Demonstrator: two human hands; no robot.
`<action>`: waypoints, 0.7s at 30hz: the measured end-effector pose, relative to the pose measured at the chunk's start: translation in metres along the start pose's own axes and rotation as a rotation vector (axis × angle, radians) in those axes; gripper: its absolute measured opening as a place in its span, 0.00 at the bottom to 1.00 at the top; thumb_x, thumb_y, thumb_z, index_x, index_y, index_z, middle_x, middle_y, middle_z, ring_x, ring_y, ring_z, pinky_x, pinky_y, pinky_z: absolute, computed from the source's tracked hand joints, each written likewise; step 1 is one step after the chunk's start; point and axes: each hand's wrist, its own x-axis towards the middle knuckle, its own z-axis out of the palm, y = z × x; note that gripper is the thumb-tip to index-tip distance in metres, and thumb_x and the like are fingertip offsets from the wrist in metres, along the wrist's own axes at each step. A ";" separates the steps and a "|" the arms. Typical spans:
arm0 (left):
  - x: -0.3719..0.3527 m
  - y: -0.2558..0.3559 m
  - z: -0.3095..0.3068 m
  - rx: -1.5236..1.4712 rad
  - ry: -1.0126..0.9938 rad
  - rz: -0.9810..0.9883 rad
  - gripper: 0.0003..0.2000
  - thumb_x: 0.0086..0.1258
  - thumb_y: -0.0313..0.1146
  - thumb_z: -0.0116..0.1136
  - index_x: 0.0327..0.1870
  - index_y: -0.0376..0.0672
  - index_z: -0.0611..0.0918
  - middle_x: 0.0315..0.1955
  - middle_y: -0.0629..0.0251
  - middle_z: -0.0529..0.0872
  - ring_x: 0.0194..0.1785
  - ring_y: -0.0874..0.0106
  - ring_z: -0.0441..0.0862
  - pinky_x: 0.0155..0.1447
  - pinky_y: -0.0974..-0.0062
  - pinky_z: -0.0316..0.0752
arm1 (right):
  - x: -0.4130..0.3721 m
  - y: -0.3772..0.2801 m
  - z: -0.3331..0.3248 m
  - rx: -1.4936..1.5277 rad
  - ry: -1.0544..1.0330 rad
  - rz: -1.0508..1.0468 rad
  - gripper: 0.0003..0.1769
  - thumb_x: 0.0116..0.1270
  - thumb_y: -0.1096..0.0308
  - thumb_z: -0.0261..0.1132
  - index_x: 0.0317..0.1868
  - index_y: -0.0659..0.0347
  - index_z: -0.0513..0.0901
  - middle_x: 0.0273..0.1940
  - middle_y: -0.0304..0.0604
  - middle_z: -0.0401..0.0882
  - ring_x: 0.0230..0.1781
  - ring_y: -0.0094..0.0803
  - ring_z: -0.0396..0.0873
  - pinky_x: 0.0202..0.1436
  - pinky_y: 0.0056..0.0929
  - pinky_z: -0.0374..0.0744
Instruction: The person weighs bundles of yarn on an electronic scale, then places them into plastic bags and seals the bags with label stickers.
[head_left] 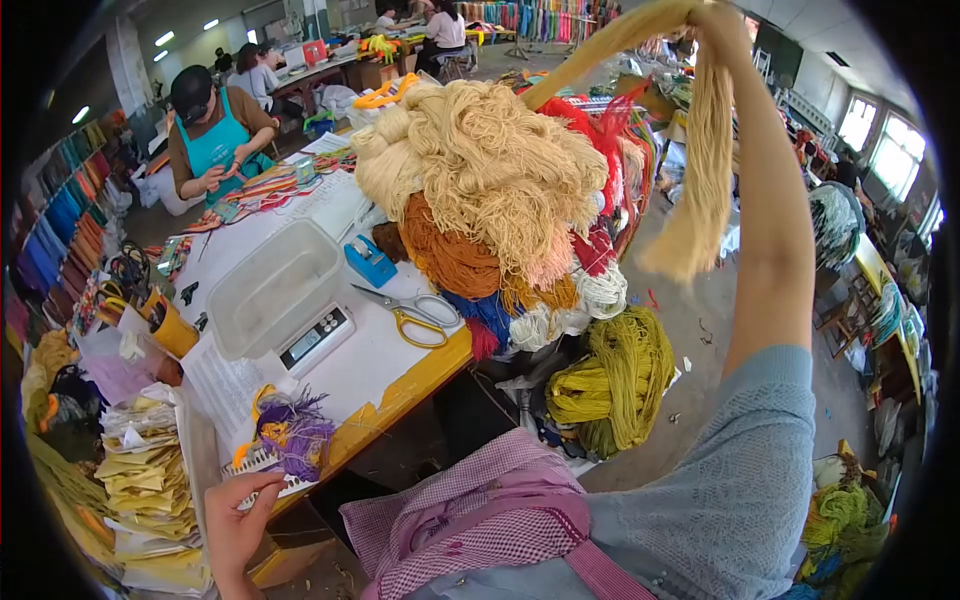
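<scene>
My right hand (715, 22) is raised high at the top right, closed around a long skein of beige yarn (708, 165). One end of the skein hangs down beside my forearm, and the other runs left toward a big heap of cream yarn (500, 150). Low on the left, my left hand (240, 510) has its fingers curled together by the table edge; whatever they may hold is hidden. Just above it lies a tangle of purple yarn (295, 440). Scissors (415, 318) with yellow-and-grey handles rest on the table near the heap.
A clear plastic tub (275, 285) sits on a digital scale (318, 340), with a blue tape dispenser (370, 260) alongside. Olive-green yarn (620, 385) lies below the table corner. Paper packets (150, 490) are stacked at left. Across the table, a person in a teal apron (225, 140) handles threads.
</scene>
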 end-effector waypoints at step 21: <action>0.123 0.151 0.199 -0.684 0.045 0.650 0.49 0.51 0.29 0.74 0.73 0.37 0.54 0.63 0.52 0.71 0.67 0.62 0.69 0.71 0.65 0.61 | 0.041 -0.112 -0.348 2.230 -1.598 -1.284 0.31 0.75 0.43 0.47 0.60 0.62 0.75 0.24 0.36 0.74 0.23 0.20 0.73 0.26 0.21 0.75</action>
